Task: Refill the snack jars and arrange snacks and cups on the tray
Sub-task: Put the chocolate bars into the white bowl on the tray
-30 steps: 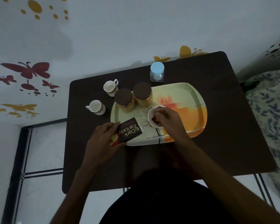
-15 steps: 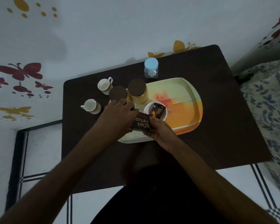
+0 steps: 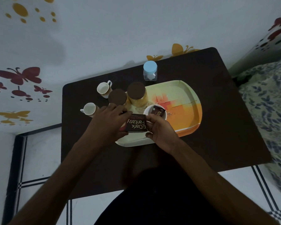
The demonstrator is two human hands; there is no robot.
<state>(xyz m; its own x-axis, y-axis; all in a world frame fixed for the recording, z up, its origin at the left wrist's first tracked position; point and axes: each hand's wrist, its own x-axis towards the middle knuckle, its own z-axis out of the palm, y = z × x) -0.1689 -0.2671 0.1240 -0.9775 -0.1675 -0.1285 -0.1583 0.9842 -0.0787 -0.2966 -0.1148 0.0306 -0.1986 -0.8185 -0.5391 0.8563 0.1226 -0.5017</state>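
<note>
A dark Dark Fantasy snack box (image 3: 135, 123) is held over the near-left part of the yellow-orange tray (image 3: 187, 93). My left hand (image 3: 106, 121) grips its left end and my right hand (image 3: 161, 130) pinches its right end. Behind the box, a white bowl (image 3: 146, 111) on the tray holds a small dark snack packet (image 3: 157, 111). Two brown-lidded snack jars (image 3: 117, 96) (image 3: 136, 90) stand at the tray's far-left corner. Two white cups (image 3: 102, 88) (image 3: 89, 108) sit on the table left of the tray.
A clear jar with a light blue lid (image 3: 150, 72) stands on the dark table (image 3: 225, 127) behind the tray. Crumbs lie on the tray near the bowl. A floral-patterned bed cover (image 3: 269, 111) borders the table on the right. The wall runs along the far edge.
One second ago my right hand was in the bowl and my left held the box alone. Now a packet lies in the bowl and both hands hold the box.
</note>
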